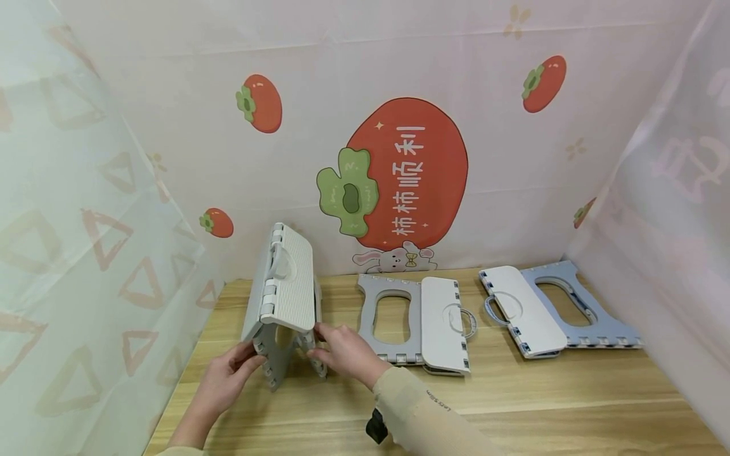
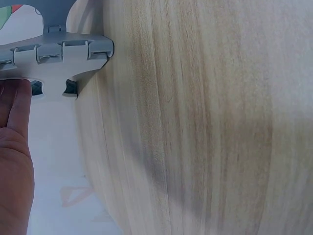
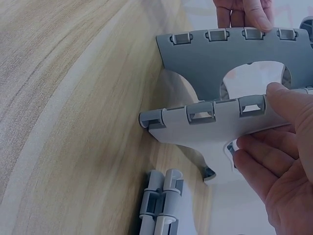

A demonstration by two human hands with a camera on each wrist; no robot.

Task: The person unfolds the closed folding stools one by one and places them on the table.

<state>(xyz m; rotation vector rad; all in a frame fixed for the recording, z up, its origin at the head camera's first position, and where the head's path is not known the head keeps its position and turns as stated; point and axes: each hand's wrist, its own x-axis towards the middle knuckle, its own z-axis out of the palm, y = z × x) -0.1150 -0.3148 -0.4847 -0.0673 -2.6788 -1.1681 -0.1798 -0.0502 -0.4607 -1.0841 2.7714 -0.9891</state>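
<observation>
A grey and white folding step stool (image 1: 291, 278) stands partly unfolded at the left of the table, its ribbed top halves peaked like a roof. My left hand (image 1: 225, 377) grips the near edge of its left leg panel, thumb inside and fingers outside. The right hand (image 1: 349, 351) pinches the right leg panel's edge, its thumb (image 3: 288, 100) on the hinge side. Both grey leg panels show in the right wrist view, with an oval opening between the hinged edges. In the left wrist view the left hand (image 2: 14, 161) lies against the white outer side.
A grey and white folded stool (image 1: 393, 345) lies flat at mid-table, close right of my right hand. Farther right lies a blue and white one (image 1: 593, 339). Printed curtains (image 1: 485, 209) wall the wooden table (image 1: 542, 411) at the back and sides.
</observation>
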